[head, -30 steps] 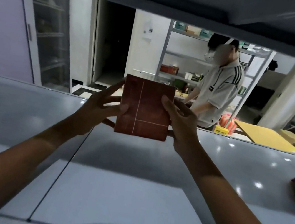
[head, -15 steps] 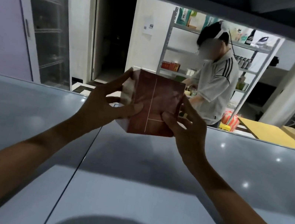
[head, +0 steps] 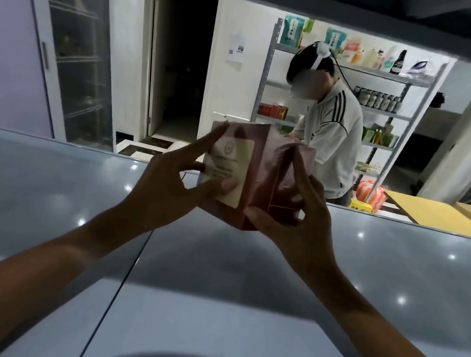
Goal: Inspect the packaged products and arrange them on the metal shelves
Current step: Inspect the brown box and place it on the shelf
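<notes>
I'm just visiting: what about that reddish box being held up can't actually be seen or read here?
- Head view: the print on the cream label of the red box is too blurred and small to read.
- The box's far sides and underside face away from the camera.
- The left hand and right hand cover parts of its faces.
- What is inside: the box is opaque.

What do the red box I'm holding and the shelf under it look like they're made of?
The red box, held in both hands, looks like printed cardboard with a slight sheen: crisp folded edges and a pale label on one face. The shelf looks like grey painted metal, glossy, since it reflects the ceiling lights as bright spots.
</notes>
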